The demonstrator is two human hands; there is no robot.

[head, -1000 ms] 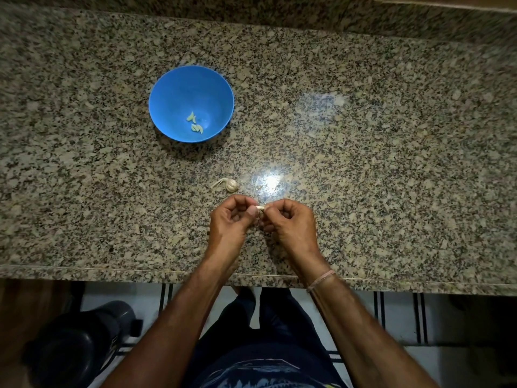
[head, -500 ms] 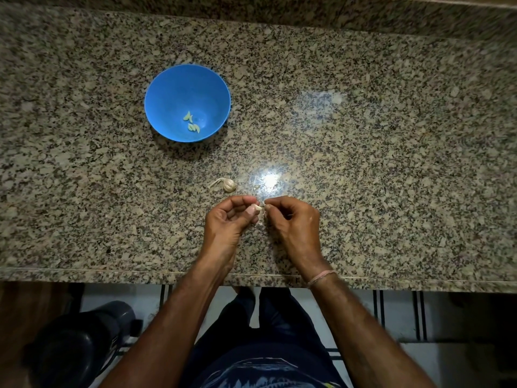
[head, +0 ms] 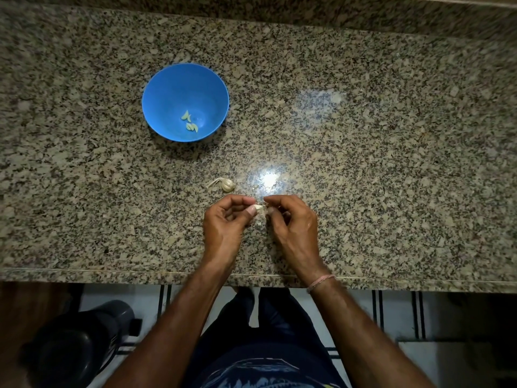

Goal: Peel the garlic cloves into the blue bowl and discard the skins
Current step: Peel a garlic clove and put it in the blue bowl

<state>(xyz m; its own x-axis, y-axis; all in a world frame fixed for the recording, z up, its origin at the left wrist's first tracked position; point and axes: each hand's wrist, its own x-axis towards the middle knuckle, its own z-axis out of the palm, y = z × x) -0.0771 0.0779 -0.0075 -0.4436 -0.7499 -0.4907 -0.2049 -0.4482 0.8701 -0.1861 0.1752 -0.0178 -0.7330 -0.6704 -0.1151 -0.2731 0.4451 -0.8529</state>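
In the head view, a speckled granite desk (head: 363,163) fills the upper part of the picture. Both hands are held close together above its near edge, at about 6 o'clock from the bright glare spot.

A small garlic clove (head: 258,208) is pinched between the two hands, clear of the blue bowl. Its long axis lies roughly along the 9-to-3 line. Which end is the tip cannot be told, as it is mostly covered.

The left hand (head: 223,225) is curled, with the thumb and forefinger fingers (head: 251,211) clamped on the clove's 9 o'clock end. The right hand (head: 293,228) is likewise curled, and its fingers (head: 275,201) nip the 3 o'clock end. A pale scrap (head: 260,223) is seen just at 6 o'clock from the clove; whether it hangs or lies on the desk cannot be told.

A garlic bulb (head: 225,184) lies on the desk just at 11 o'clock from the left hand, apart from it. Its stem tail is pointed toward 9 o'clock.

The blue bowl (head: 167,88) stands upright well away, at 11 o'clock from the bulb. Three peeled cloves (head: 190,123) are gathered on its bottom, their long axes tilted roughly toward 1 o'clock.

A thin bracelet (head: 320,282) is worn on the right wrist. A dark bin (head: 78,340) is seen on the floor at 7 o'clock.
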